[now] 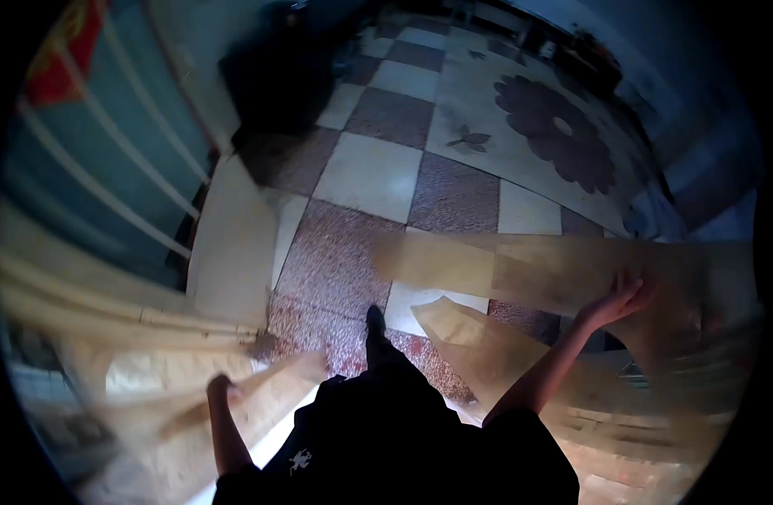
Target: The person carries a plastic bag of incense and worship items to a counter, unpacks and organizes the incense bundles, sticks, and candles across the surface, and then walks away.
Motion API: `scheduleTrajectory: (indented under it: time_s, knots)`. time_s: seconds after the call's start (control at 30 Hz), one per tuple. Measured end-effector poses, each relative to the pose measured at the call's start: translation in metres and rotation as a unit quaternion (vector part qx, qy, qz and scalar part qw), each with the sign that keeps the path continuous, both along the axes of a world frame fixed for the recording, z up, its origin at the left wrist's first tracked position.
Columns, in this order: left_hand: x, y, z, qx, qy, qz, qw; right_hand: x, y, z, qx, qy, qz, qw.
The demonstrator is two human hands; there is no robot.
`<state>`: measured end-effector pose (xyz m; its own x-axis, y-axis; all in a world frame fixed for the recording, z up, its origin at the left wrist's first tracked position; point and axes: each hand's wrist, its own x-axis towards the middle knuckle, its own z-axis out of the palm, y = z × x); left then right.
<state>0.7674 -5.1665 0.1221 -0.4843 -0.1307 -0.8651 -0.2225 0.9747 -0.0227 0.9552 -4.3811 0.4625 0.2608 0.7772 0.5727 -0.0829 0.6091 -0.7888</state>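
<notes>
Thin beige sheeting, like a door curtain [437,257], spreads across the right side in blurred, partly see-through folds. My right hand [618,299] reaches out against it, fingers stretched and smeared by motion. A lower flap of the same material [479,345] hangs nearer my body, ending in a pointed corner. At my left side, my left hand [224,387] is held low with its fingers curled. Another beige sheet [269,396] lies close beside it; whether the hand grips it is hidden.
A doorway with a pale frame [231,236] and a blue-green barred door [109,168] stands at left. Ahead runs a checkered tile floor [365,172] with a dark flower pattern [555,126]. A dark bulky object [277,76] stands at the back left. My dark shoe [375,320] steps forward.
</notes>
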Motion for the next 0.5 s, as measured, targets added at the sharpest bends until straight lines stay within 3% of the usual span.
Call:
scheduleTrajectory:
  time_s: [0.03, 0.1, 0.13, 0.17, 0.2, 0.23, 0.3, 0.37, 0.5]
  knots:
    - [0.01, -0.004, -0.016, 0.015, -0.047, 0.032, 0.998, -0.008, 0.007, 0.007, 0.022, 0.008, -0.05, 0.998]
    - [0.007, -0.011, -0.05, -0.012, -0.126, -0.025, 0.992, -0.013, 0.072, -0.02, 0.078, -0.078, -0.15, 0.983]
    - [0.001, 0.014, -0.044, -0.056, -0.181, -0.01, 0.982, -0.023, 0.101, -0.033, 0.105, -0.117, -0.19, 0.969]
    - [0.011, 0.043, -0.027, -0.101, -0.24, 0.008, 0.965, -0.048, 0.115, -0.039, 0.076, -0.139, -0.152, 0.976]
    - [0.009, 0.097, 0.043, -0.127, -0.133, -0.003, 0.983, -0.066, 0.116, -0.039, 0.046, -0.164, -0.114, 0.979]
    - [0.006, 0.098, 0.037, -0.13, -0.114, 0.003, 0.985, -0.086, 0.121, -0.042, 0.014, -0.192, -0.072, 0.979]
    - [0.003, 0.11, 0.017, -0.136, -0.023, -0.012, 0.99, -0.138, 0.148, -0.067, -0.163, -0.022, 0.083, 0.983]
    - [-0.006, 0.124, 0.002, -0.149, 0.123, -0.058, 0.979, -0.18, 0.156, -0.087, -0.21, -0.002, 0.157, 0.965]
    - [-0.032, 0.135, 0.005, -0.076, 0.248, -0.148, 0.954, -0.228, 0.116, -0.092, -0.254, -0.064, 0.238, 0.935]
